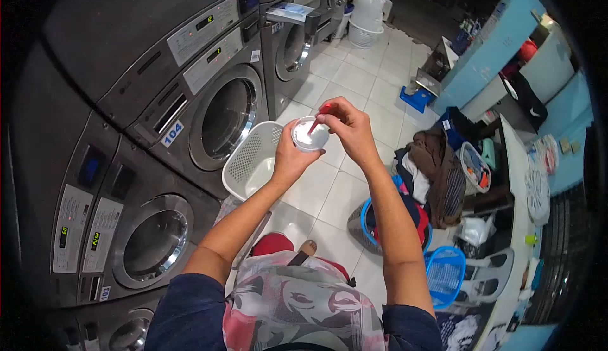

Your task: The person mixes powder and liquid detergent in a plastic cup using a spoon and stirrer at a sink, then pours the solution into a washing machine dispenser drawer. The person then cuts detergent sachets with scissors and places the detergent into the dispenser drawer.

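Above the pale tiled floor, near the washing machine labelled 104, the person's two hands meet at a small round tub of white contents. In the head view, the left hand grasps the tub around its side, fingers and thumb apart across its width, which leaves the open top facing up and probably steadies it. The right hand pinches a red utensil between thumb and fingers; its lower end slants down to the contents, an angle that seems to suit reaching over the rim while the hand remains outside. Whether the utensil is a spoon or a scoop cannot be told.

Beyond the left forearm, a white perforated basket stands on the floor beside the machine, open side up. To the person's right, a blue-rimmed basket holds clothes, with more garments heaped next to it.
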`<state>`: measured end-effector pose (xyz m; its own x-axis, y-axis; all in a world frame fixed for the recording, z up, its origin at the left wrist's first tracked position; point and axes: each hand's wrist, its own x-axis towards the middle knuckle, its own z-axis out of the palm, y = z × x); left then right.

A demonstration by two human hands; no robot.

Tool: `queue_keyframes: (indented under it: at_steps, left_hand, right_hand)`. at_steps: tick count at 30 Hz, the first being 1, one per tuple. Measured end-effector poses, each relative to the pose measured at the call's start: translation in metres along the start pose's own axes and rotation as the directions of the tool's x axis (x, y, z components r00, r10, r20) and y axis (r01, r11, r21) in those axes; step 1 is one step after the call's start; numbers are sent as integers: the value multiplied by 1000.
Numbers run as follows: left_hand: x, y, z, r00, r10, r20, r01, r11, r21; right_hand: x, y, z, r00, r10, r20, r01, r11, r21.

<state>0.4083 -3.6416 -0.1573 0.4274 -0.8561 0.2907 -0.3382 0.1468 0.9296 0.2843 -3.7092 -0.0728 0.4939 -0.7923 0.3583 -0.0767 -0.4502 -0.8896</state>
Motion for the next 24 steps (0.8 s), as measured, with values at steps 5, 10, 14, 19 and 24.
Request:
queue_keyframes:
  at_steps: [5, 10, 14, 19, 24]
  left_hand:
    - [80, -14, 31, 994, 7, -108, -5, 1000, 22]
    - [162, -30, 50, 982, 53, -184, -32, 993, 116]
    - [234, -37, 58, 976, 44, -213, -27, 996, 80]
    - [320, -48, 66, 946, 60, -318, -19, 991, 130]
    - [378, -67, 81, 901, 83, -425, 0, 982, 190]
  right_hand:
    - [89, 31, -35, 988, -65, 138, 66, 998, -3]
    - [187, 60, -45, 983, -141, 122, 153, 984, -96]
    - [260, 87, -43, 959, -158, 234, 145, 987, 68]
    - [353, 108, -55, 934, -132, 332, 94, 987, 128]
    - [432, 145, -49, 904, -252, 345, 232, 968, 100]
